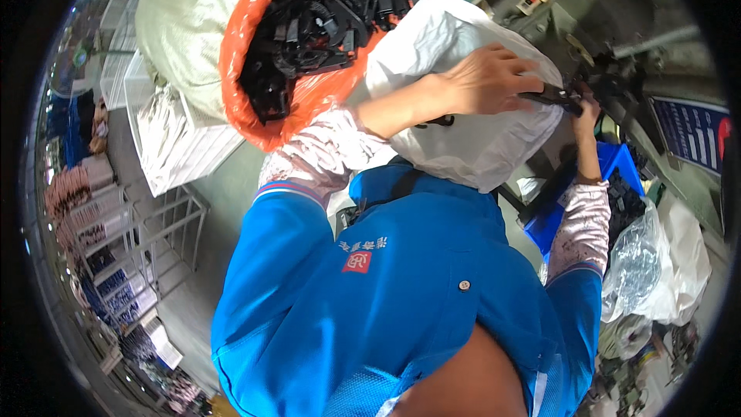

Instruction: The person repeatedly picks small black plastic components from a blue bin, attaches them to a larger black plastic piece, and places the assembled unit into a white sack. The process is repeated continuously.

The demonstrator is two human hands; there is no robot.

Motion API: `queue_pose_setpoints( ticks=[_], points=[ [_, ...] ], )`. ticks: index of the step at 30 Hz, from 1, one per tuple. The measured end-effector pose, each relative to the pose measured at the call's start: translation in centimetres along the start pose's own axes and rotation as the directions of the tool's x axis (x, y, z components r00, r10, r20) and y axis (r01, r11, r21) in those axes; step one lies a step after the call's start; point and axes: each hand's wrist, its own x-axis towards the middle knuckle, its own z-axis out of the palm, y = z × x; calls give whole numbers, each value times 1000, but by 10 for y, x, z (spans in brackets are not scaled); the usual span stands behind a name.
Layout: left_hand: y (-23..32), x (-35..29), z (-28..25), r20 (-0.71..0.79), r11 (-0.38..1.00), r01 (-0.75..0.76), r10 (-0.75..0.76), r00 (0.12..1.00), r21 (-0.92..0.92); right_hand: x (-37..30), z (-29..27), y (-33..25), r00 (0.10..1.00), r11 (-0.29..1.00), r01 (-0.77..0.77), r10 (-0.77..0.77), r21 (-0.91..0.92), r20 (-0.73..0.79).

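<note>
My left hand [494, 81] reaches over a white sack [478, 143], its fingers bent and closed at the near end of a slim black plastic part [552, 96]. At the far end of that part is my right hand [588, 117], its fingers curled around it beside dark machine fittings [617, 81]. The fingertips of my right hand are partly hidden by the part. Just left of the white sack, an orange bag [231, 69] stands open, filled with many black plastic pieces [332, 23].
A blue crate [617, 158] with black pieces sits below my right forearm, beside clear plastic bags [637, 266]. Behind the orange bag stands a large pale sack [185, 23]. White bins [174, 139] and a metal rack [174, 224] are at the left. A sign [687, 127] is at the right.
</note>
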Motion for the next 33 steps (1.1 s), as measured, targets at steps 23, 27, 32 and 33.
queue_pose_setpoints(
  ticks=[23,27,32,33],
  points=[
    [-100,-203,-175,-461,343,782,-658,595,520,-29,-149,-161,860,-14,-445,272,896,431],
    [-88,-208,-173,-571,372,863,-647,505,342,-24,-141,-159,896,-36,-381,233,924,378],
    [-75,-219,-166,-630,545,681,-760,156,-489,-17,-127,-152,892,130,-400,282,907,352],
    [-73,-226,-164,-614,543,598,-782,107,-589,-16,-126,-150,892,94,-409,251,907,376]
  ],
)
